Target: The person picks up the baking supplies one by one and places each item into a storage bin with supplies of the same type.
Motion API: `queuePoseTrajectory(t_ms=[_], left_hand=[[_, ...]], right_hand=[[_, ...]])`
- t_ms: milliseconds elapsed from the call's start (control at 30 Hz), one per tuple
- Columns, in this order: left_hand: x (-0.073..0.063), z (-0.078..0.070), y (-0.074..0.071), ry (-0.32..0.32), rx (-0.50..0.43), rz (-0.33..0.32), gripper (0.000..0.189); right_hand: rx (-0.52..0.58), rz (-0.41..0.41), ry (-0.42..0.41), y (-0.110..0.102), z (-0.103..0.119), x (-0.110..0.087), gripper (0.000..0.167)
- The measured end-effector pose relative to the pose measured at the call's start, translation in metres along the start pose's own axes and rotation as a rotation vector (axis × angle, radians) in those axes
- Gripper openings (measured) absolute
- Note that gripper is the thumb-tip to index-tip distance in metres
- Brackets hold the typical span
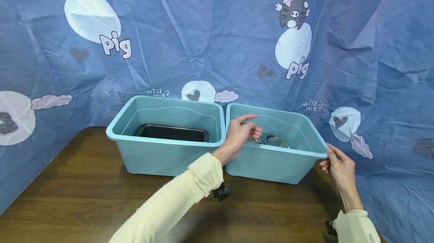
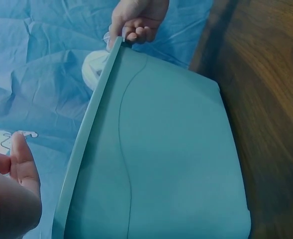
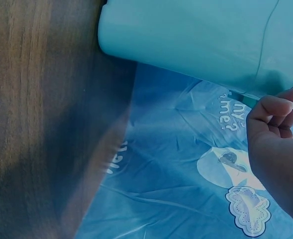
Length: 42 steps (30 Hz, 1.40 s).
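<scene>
Two teal plastic bins stand side by side in the head view. My left hand (image 1: 241, 133) is over the near left part of the right bin (image 1: 268, 169), its fingers loosely bent and nothing visible in them. At that bin's right front corner, my right hand (image 1: 340, 165) pinches the rim between thumb and fingers; the right wrist view also shows the right hand (image 3: 275, 117) at this corner. Inside lies a shiny round metal item (image 1: 276, 141), mostly hidden by the front wall, so its kind is unclear. In the left wrist view the left hand (image 2: 17, 194) is apart from the rim.
The left bin (image 1: 166, 158) holds a dark rectangular pan (image 1: 173, 133). Both bins stand on a brown wooden table (image 1: 84, 197). A blue cloth (image 1: 210, 28) with printed pigs hangs behind and at the sides, close to the bins' far edges.
</scene>
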<state>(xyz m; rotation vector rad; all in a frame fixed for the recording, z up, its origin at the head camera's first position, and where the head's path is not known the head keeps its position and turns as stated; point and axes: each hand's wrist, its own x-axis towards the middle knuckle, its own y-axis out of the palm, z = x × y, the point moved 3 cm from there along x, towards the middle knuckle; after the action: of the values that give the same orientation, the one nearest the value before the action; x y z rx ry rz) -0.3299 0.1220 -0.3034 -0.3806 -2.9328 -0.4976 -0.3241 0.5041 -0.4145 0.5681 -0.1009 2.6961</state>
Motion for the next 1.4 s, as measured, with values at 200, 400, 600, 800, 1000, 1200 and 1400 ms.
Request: queuePoseTrajectory(t_ms=[200, 400, 600, 800, 1000, 1200, 1400], left_hand=[[-0.004, -0.001, -0.008, 0.012, -0.002, 0.024, 0.044], [-0.013, -0.003, -0.013, -0.013, 0.02, 0.059, 0.042], [-0.021, -0.003, -0.016, -0.031, 0.024, 0.091, 0.04], [-0.026, -0.002, -0.019, -0.031, 0.03, 0.101, 0.04], [-0.032, -0.004, -0.026, -0.015, 0.063, 0.101, 0.039], [-0.038, -0.001, -0.035, -0.004, 0.089, 0.092, 0.04], [-0.045, 0.001, -0.044, 0.013, 0.121, 0.078, 0.038]], right_hand=[[-0.018, -0.006, 0.0, 0.031, 0.055, -0.03, 0.022], [-0.009, -0.037, -0.007, 0.041, 0.071, -0.04, 0.032], [-0.027, -0.082, 0.097, 0.045, 0.077, -0.042, 0.015], [-0.044, -0.093, 0.14, 0.042, 0.074, -0.04, 0.021], [-0.093, -0.06, 0.075, 0.004, 0.005, -0.006, 0.034], [-0.029, -0.032, 0.045, 0.011, 0.016, -0.015, 0.026], [0.055, -0.055, 0.097, 0.043, 0.069, -0.046, 0.019]])
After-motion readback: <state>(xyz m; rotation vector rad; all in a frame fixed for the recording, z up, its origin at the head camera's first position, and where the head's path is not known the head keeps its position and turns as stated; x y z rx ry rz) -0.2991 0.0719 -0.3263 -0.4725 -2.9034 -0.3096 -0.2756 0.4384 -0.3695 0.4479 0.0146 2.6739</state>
